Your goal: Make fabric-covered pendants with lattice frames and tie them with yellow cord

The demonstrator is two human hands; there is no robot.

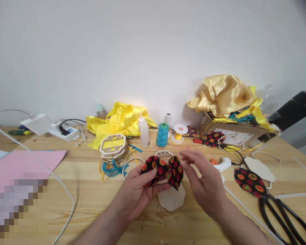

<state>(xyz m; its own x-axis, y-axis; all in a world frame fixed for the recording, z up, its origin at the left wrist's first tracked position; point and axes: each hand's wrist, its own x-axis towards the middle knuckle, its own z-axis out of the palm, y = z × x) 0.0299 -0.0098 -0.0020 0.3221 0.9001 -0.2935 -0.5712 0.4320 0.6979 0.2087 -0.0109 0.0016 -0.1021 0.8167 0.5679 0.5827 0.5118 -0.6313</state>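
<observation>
My left hand point(140, 185) is closed on a black fabric piece point(159, 166) with a red, orange and green round print. The cloth is bunched, its right part standing up and a pointed corner hanging down. My right hand point(204, 180) is at its right edge, fingers and thumb apart; whether the fingertips touch the cloth I cannot tell. Below the fabric lies a pale scalloped-edged flat piece point(171, 199), partly hidden. Just behind it is a wooden lattice frame point(164, 153), mostly covered. A pale ring point(132, 159) lies by my left hand.
Stacked lattice frames point(101, 144) stand left, before yellow satin point(122, 119). Behind my hands are a squeeze bottle point(144, 132), blue thread point(162, 135) and a spool point(179, 136). To the right lie a white glue gun point(224, 164), patterned fabric point(250, 182) and black-handled scissors point(277, 211).
</observation>
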